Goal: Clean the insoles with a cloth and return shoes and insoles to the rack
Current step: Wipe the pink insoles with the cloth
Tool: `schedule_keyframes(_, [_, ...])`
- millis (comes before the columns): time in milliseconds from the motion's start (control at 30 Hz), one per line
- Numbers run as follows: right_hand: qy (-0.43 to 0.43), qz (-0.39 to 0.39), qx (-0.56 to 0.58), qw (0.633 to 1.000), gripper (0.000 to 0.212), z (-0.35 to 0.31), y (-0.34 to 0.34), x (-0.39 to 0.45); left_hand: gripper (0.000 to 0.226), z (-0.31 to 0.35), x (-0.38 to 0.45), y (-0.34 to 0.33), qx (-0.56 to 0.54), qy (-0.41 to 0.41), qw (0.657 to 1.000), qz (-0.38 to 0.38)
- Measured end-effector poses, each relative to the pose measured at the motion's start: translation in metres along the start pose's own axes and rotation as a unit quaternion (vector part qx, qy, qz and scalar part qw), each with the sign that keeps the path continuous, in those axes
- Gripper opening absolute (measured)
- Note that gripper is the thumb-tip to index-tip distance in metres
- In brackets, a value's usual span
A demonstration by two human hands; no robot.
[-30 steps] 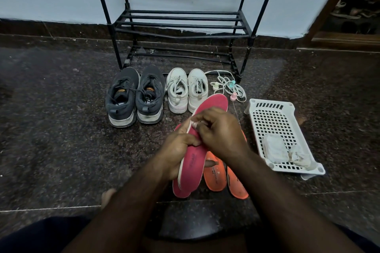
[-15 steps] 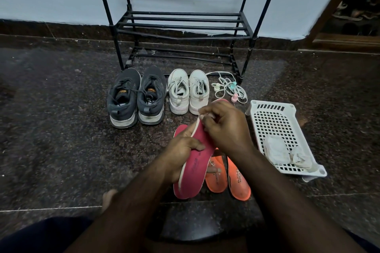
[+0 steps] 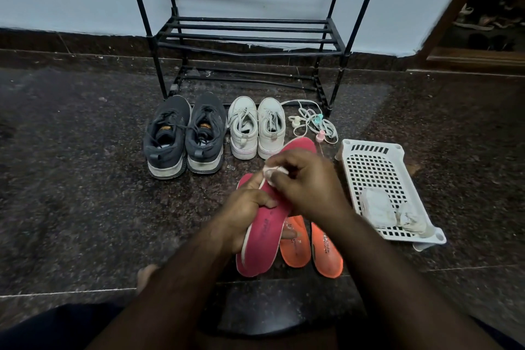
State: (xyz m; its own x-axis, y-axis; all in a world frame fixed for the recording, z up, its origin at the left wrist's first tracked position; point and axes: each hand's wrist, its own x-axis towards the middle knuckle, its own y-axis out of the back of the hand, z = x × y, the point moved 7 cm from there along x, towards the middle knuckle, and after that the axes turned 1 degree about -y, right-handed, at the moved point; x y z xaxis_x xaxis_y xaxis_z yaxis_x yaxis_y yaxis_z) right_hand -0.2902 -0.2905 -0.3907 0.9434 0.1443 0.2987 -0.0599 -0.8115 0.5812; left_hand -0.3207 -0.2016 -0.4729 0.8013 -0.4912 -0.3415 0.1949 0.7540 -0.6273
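Right now the step in hand looks like wiping the raised pink insole (image 3: 265, 231), and it would go best with long strokes from heel to toe, light pressure, and the left hand bracing the insole so it does not flex away.

Going left to right: the dark shoes (image 3: 181, 138) stand on the floor (image 3: 71, 179) in front of the rack (image 3: 250, 37), with the white shoes (image 3: 257, 128) just beside them, and none of the shoes are on the rack yet. Below the white shoes, the left hand (image 3: 245, 212) grips the pink insole along its near edge, fingers curled round it and thumb on top, holding it tilted up off the floor. A second pink insole (image 3: 245, 263) lies under it. The right hand (image 3: 306, 182) comes across from the right, fingers bunched and pinching a small pale cloth (image 3: 271, 172) against the insole's middle; how much of the cloth touches the surface is hard to tell, since the fingers hide it. Two orange insoles (image 3: 312, 247) lie flat on the floor below the right wrist, apparently waiting their turn. Behind the right hand lies a tangle of cords (image 3: 314, 123), and furthest right a white basket (image 3: 369, 150) holds more folded cloths (image 3: 389, 212), handy for swapping if this one gets dirty.
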Motion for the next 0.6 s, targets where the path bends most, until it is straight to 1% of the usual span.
schedule_keyframes(67, [0.062,0.037,-0.080,0.994,0.015,-0.007,-0.005,0.002,0.070,-0.005,-0.001,-0.005,0.035,0.000,0.999,-0.003])
schedule_keyframes(100, [0.066,0.064,-0.093,0.991,0.016,-0.006,-0.002,0.007,0.069,-0.008,-0.002,-0.008,0.050,0.000,0.999,-0.011])
schedule_keyframes(133, [0.054,0.090,-0.090,0.990,0.016,-0.003,0.004,0.012,0.069,-0.010,-0.003,-0.009,0.052,0.000,0.998,-0.023])
schedule_keyframes(167, [0.020,0.108,-0.059,0.992,0.017,0.004,0.011,0.015,0.070,-0.010,-0.003,-0.009,0.038,0.001,0.999,-0.033])
schedule_keyframes(200, [-0.029,0.119,0.002,0.992,0.016,0.011,0.019,0.017,0.072,-0.009,-0.003,-0.005,0.011,0.005,0.999,-0.036])
schedule_keyframes(233, [-0.081,0.125,0.088,0.985,0.016,0.019,0.027,0.018,0.073,-0.006,-0.003,-0.002,-0.018,0.008,0.999,-0.033])
schedule_keyframes(267, [-0.119,0.135,0.181,0.967,0.016,0.025,0.036,0.018,0.073,-0.003,-0.002,0.001,-0.042,0.008,0.999,-0.030])
schedule_keyframes(333, [-0.158,0.152,0.334,0.917,0.017,0.032,0.054,0.017,0.074,0.001,-0.001,0.004,-0.077,0.003,0.997,-0.033])
schedule_keyframes(367, [-0.170,0.150,0.387,0.894,0.019,0.034,0.061,0.016,0.075,0.002,-0.001,0.004,-0.089,-0.003,0.995,-0.033])
schedule_keyframes(400, [-0.181,0.141,0.416,0.880,0.021,0.036,0.065,0.017,0.074,0.002,-0.001,0.004,-0.100,-0.009,0.994,-0.036])
schedule_keyframes(433, [-0.189,0.132,0.420,0.878,0.023,0.038,0.068,0.017,0.071,0.003,-0.001,0.003,-0.113,-0.013,0.993,-0.040])
schedule_keyframes(467, [-0.192,0.129,0.401,0.887,0.024,0.039,0.069,0.016,0.066,0.003,-0.001,0.003,-0.128,-0.015,0.991,-0.043])
schedule_keyframes(533, [-0.179,0.135,0.313,0.923,0.021,0.039,0.068,0.014,0.055,0.003,0.000,0.005,-0.162,-0.008,0.986,-0.039])
schedule_keyframes(600, [-0.153,0.126,0.237,0.951,0.012,0.036,0.062,0.014,0.056,0.000,0.001,0.009,-0.176,0.009,0.984,-0.029])
